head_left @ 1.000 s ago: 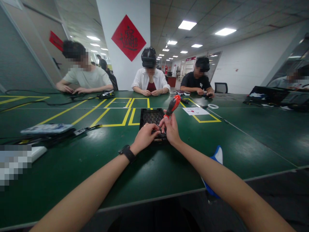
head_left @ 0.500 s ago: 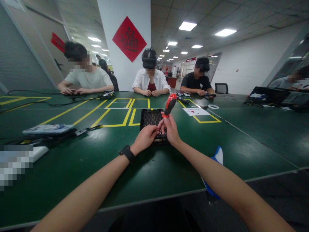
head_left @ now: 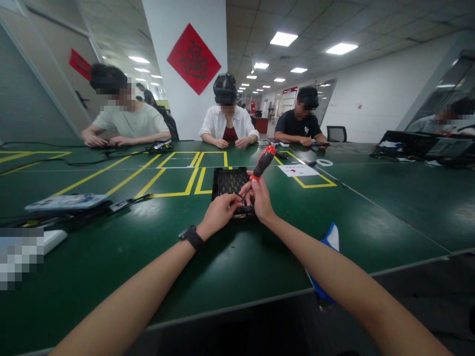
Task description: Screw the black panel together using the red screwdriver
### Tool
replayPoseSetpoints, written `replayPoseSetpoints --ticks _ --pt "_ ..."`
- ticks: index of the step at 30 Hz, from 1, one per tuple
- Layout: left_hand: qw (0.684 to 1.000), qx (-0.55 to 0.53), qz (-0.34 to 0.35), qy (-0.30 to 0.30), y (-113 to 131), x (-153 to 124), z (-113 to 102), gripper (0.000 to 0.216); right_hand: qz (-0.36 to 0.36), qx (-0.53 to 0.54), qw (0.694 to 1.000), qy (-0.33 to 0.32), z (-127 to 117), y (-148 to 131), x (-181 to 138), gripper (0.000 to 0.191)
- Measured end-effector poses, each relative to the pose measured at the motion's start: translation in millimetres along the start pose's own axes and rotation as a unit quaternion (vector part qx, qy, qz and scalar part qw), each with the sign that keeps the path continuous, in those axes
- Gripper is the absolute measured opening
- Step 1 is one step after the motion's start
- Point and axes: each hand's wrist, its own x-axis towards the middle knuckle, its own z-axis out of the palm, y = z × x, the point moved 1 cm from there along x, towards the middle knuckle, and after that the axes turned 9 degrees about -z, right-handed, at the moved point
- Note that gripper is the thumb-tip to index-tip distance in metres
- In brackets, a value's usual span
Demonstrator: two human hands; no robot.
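A black slotted tray (head_left: 230, 179) lies on the green table (head_left: 111, 247) straight ahead of me. My right hand (head_left: 260, 200) is closed round a screwdriver with a red and black handle (head_left: 262, 163); the handle leans up and to the right, and the tip points down at the tray's near edge. My left hand (head_left: 218, 212), with a black watch on the wrist, rests curled on the tray's near edge beside the tip, fingers pinched on something too small to make out.
Three people sit across the table; a fourth is at the far right by black cases (head_left: 419, 146). Yellow tape lines (head_left: 174, 175), cables, a flat device (head_left: 67, 201), a paper sheet (head_left: 299, 170), a tape ring (head_left: 324, 162) and a blue-and-white object (head_left: 330, 242) lie around.
The screwdriver handle swung upright half a second ago and now leans right again. Both hands stay at the tray's near edge. The view shifted slightly.
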Motion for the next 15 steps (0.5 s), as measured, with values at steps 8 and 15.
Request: replayPoseSetpoints --ticks 8,15 --pt "1.000 -0.016 0.005 -0.012 6.7 1.7 -4.3 0.014 0.028 -0.008 0.999 0.029 -0.7 -1.6 4.3 0.035" --pt "0.999 -0.016 -0.046 -0.004 6.2 7.2 -7.2 0.014 0.058 -0.020 0.998 0.031 0.5 -5.1 7.2 0.034"
